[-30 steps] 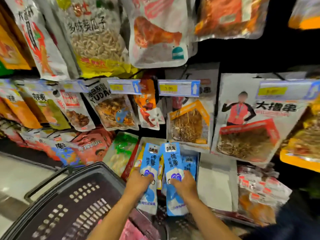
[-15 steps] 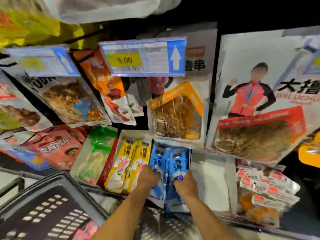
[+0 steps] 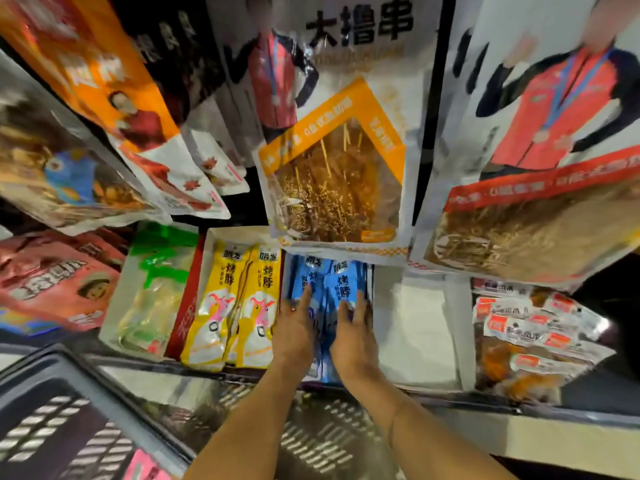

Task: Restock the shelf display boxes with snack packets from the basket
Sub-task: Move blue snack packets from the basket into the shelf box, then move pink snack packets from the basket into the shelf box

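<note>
Now left hand (image 3: 294,329) and right hand (image 3: 354,336), both outstretched, on two blue packets (image 3: 346,276).

Both hands lie flat on the blue snack packets (image 3: 341,282) in their display box: the left hand (image 3: 294,327) and right hand (image 3: 353,336) side by side, fingers straight. Yellow packets (image 3: 239,306) stand just left; the basket (image 3: 52,417) sits near left.

Bright blue packets (image 3: 343,279), yellow packets (image 3: 239,296); basket (image 3: 34,400) perhaps dark grey, slotted.
</note>
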Demonstrator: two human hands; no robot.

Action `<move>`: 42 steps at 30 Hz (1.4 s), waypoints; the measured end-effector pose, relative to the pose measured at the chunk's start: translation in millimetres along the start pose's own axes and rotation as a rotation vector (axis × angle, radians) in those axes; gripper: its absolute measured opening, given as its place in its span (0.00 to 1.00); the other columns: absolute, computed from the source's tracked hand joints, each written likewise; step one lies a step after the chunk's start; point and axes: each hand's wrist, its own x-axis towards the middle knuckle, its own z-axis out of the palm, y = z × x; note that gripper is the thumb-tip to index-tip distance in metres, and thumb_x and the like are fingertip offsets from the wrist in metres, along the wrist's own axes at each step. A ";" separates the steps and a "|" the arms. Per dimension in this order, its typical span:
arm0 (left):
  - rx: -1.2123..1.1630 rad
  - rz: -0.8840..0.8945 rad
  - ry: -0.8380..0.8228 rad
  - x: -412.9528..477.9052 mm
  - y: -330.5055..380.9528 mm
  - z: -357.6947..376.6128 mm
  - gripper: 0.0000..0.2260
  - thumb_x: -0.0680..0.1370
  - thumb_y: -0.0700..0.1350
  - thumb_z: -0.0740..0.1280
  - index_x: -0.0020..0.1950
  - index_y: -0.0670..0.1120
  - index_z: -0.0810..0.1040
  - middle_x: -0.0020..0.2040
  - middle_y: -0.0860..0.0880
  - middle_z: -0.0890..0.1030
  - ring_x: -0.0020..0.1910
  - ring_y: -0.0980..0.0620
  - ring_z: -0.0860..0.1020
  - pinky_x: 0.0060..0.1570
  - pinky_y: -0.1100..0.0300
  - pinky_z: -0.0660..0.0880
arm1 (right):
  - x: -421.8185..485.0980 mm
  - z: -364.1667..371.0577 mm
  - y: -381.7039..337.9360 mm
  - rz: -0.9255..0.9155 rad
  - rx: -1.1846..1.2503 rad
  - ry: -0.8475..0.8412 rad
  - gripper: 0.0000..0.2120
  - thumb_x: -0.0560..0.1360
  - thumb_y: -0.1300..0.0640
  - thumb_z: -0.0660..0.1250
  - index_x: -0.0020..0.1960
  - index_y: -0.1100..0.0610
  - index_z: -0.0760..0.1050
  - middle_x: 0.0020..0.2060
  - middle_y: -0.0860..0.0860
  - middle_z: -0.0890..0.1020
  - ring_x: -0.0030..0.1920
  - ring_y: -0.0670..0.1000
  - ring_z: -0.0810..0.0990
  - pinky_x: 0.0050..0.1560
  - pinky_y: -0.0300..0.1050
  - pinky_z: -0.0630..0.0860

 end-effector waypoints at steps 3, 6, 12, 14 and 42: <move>0.224 0.093 0.002 -0.6 -4.0 2.2 0.29 0.81 0.41 0.62 0.80 0.50 0.52 0.80 0.45 0.46 0.79 0.44 0.50 0.70 0.54 0.66 | -1.0 2.4 4.1 -0.090 -0.158 -0.003 0.29 0.80 0.64 0.55 0.79 0.61 0.50 0.79 0.57 0.47 0.79 0.56 0.46 0.77 0.47 0.48; 0.275 0.103 -0.069 -0.3 -4.9 -1.2 0.31 0.80 0.38 0.62 0.80 0.46 0.51 0.78 0.46 0.58 0.77 0.44 0.57 0.70 0.55 0.66 | 1.6 -6.0 3.2 -0.101 -0.216 -0.078 0.30 0.79 0.64 0.58 0.78 0.65 0.50 0.78 0.59 0.50 0.77 0.57 0.56 0.74 0.48 0.60; 0.312 0.114 -0.086 1.4 -5.1 1.3 0.32 0.80 0.33 0.58 0.80 0.43 0.47 0.74 0.44 0.65 0.69 0.44 0.70 0.63 0.56 0.72 | 5.8 -11.0 0.0 -0.066 -0.296 -0.193 0.31 0.80 0.66 0.57 0.77 0.67 0.45 0.76 0.64 0.50 0.68 0.60 0.72 0.57 0.51 0.77; 0.335 0.113 -0.088 1.6 -2.0 2.4 0.32 0.79 0.32 0.58 0.80 0.42 0.46 0.74 0.45 0.64 0.68 0.45 0.70 0.61 0.56 0.72 | 6.7 -5.3 0.0 -0.059 -0.304 -0.191 0.31 0.81 0.65 0.56 0.77 0.67 0.43 0.77 0.64 0.48 0.73 0.60 0.66 0.58 0.51 0.77; 0.132 -0.383 0.479 -291.1 -229.4 -174.1 0.14 0.77 0.51 0.61 0.59 0.48 0.75 0.53 0.45 0.81 0.51 0.40 0.79 0.46 0.48 0.76 | -201.8 -64.3 -197.2 -0.882 -0.098 0.054 0.19 0.75 0.55 0.63 0.64 0.58 0.73 0.63 0.57 0.74 0.62 0.59 0.74 0.62 0.51 0.73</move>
